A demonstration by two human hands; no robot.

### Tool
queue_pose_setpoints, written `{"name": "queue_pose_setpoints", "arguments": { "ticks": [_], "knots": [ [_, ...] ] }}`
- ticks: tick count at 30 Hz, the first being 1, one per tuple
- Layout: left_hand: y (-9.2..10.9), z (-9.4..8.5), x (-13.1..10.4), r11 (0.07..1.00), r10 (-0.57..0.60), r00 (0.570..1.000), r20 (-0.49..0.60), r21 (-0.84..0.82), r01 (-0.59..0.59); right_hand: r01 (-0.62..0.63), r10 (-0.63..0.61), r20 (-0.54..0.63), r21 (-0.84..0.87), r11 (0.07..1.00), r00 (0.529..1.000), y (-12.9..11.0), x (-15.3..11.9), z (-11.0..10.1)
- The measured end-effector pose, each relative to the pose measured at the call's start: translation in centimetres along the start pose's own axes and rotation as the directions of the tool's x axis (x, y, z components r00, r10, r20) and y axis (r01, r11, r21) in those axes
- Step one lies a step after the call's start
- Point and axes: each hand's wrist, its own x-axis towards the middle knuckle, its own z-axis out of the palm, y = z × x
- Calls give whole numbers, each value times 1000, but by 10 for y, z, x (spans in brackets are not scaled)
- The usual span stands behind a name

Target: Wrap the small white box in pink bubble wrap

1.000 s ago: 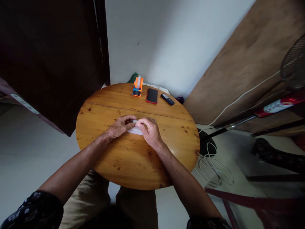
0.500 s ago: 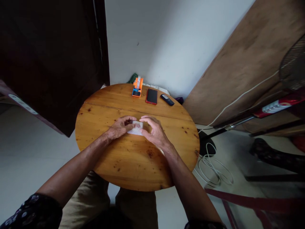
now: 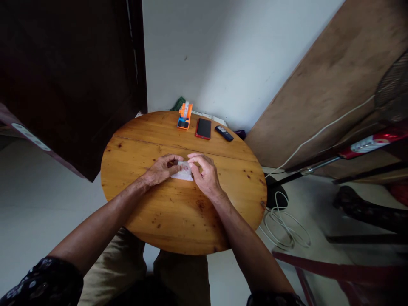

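A small white rectangular piece, perhaps paper or a thin packet, lies on the round wooden table between my hands. A faint mark shows at its middle, too small to read. My left hand grips its left side, thumb across the face and fingers curled along the far edge. At its upper right corner, my right hand has thumb and forefinger drawn together in a pinch. The right fingertips partly hide that corner.
Toward the wall stand an orange tape dispenser, a red-edged phone and a dark handheld device. A coiled white cable lies on the floor at right, near a fan and a dark red chair.
My right thumb has moved up toward the forefinger, closing the gap at the white piece's right corner. The left hand keeps its hold, almost unmoved.
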Motion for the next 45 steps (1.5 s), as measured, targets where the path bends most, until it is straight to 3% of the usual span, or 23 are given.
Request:
{"name": "queue_pose_setpoints", "arguments": {
  "ticks": [3,7,9,14,21,32,45],
  "knots": [
    [2,1,-1,1000,-23,1000,-5,-18,23,-29,29,12,54,998,1000,4,0,-10],
    [5,2,-2,999,-32,999,-8,-25,31,-53,42,194,53,997,980,13,-1,-20],
    [6,2,-2,999,-28,1000,-4,-25,28,-48,40,227,30,998,973,15,-2,-20],
    [5,3,-2,1000,-20,1000,-11,-13,20,-60,57,121,22,998,991,12,-4,-12],
    [4,2,-2,1000,-18,1000,-3,-16,18,-42,39,134,17,999,990,13,-2,-2],
    [-1,2,1,1000,-1,1000,-23,6,1,-14,15,-30,30,999,999,13,5,8],
    [1,-1,1,999,-17,1000,4,27,16,126,-108,109,-175,976,988,7,0,2]
  ]
}}
